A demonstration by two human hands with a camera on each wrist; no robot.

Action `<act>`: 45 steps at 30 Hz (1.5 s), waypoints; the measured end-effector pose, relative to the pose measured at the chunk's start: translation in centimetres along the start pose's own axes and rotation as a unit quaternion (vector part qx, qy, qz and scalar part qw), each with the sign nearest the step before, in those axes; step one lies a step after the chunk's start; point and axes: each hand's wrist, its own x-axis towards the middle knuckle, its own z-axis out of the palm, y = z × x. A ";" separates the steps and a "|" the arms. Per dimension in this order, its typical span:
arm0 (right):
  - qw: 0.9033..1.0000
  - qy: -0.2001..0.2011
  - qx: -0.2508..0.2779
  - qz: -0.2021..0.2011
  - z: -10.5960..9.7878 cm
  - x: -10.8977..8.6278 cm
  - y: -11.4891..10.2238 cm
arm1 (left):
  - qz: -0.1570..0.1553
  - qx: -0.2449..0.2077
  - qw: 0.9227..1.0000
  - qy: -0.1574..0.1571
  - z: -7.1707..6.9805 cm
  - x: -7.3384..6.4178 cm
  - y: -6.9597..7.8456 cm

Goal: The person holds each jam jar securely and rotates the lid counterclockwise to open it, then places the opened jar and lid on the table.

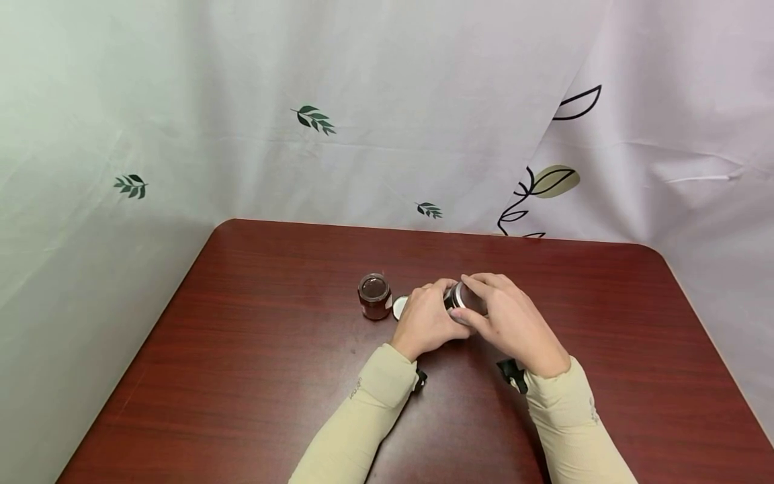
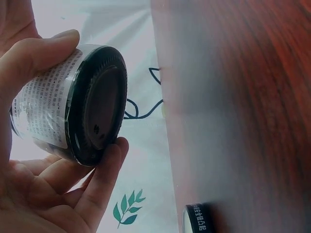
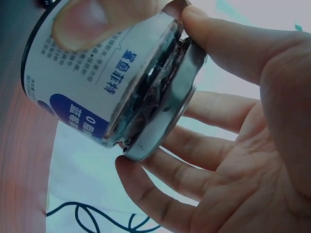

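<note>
Above the table, my left hand (image 1: 429, 317) grips a glass jar (image 3: 82, 92) round its body, which bears a white and blue printed label. The jar is tilted over, and its dark round base (image 2: 99, 107) shows in the left wrist view. My right hand (image 1: 510, 319) holds the jar's silver lid (image 3: 170, 109) by the rim, thumb on one side and fingertips on the other. The lid sits on the jar's mouth. Just left of my left hand lies a small round lid (image 1: 399, 307), white inside, partly covered by that hand.
A second glass jar (image 1: 374, 296) with dark contents stands upright on the red-brown wooden table (image 1: 254, 323), left of the loose lid. Behind the table's far edge hangs a white cloth (image 1: 387, 94) with leaf prints. Dark straps (image 1: 512, 375) sit at both wrists.
</note>
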 end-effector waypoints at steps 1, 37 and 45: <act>1.000 -0.001 0.000 0.000 0.0 0.0 0.0 | -0.001 0.000 1.000 -0.001 0.0 0.0 0.0; 0.999 -0.026 0.030 -0.008 -0.3 -0.1 0.4 | -0.001 -0.014 1.000 0.000 0.2 -0.2 0.0; 0.999 -0.034 0.041 -0.005 -0.6 -0.1 0.4 | 0.005 -0.013 1.000 0.002 0.4 0.0 0.0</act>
